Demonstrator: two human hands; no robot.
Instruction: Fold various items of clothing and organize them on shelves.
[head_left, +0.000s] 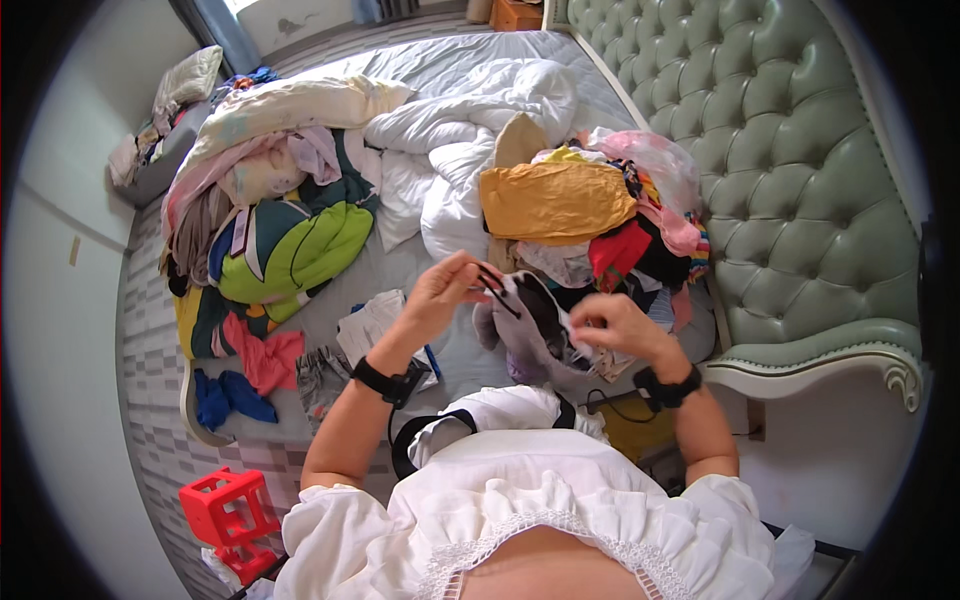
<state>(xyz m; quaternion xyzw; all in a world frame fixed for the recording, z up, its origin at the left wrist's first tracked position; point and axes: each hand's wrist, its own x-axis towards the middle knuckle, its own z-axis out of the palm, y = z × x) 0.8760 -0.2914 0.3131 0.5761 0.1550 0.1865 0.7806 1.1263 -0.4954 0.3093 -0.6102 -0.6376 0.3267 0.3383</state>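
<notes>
Near the middle of the head view, my left hand (450, 289) pinches a black cord loop at the edge of a grey fabric item with a dark inside (517, 330). At the item's other side is my right hand (611, 324), its fingers curled close to the white edge; whether they grip it is hard to see. Just beyond lies a heap of clothes, with a mustard-yellow garment (559, 202) on top and a red one (619, 251) below it. Folded light grey clothing (371, 322) and dark grey patterned shorts (322, 379) lie left of my left forearm.
A white duvet (480, 150) and a green blanket (307, 244) with a phone-like object (240, 232) on it cover parts of the bed. Coral (266, 352) and blue garments (232, 397) lie at its left corner. The tufted headboard (765, 172) stands right; a red plastic stool (229, 517) is lower left.
</notes>
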